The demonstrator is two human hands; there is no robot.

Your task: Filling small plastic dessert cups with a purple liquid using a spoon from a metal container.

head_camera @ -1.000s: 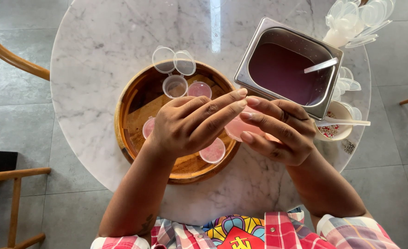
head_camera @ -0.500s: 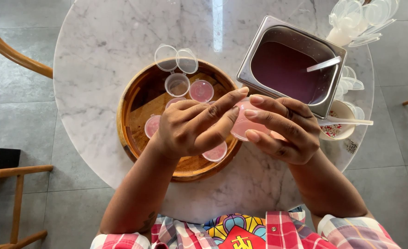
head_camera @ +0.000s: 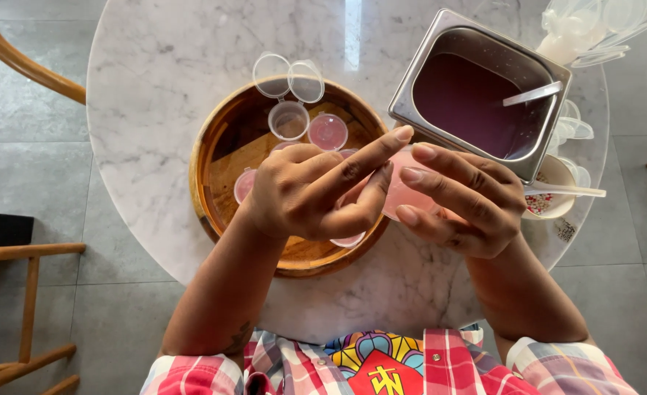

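Holding a small clear plastic cup of pink liquid [head_camera: 400,192] between both hands, we note the right hand [head_camera: 464,202] curled around its far side, fingers clamped on it. The left hand [head_camera: 312,192] presses fingertips against its near rim, index finger extended across the top. Below sits a round wooden tray [head_camera: 221,153] with further filled cups; beyond, a rectangular steel pan of purple liquid [head_camera: 469,99] on the white marble table [head_camera: 155,88].

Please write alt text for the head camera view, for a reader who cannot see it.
Both hands, left hand and right hand, hold a small pink-filled plastic cup over a round wooden tray of similar cups on a marble table. A steel pan of purple liquid with a spoon sits to the right.
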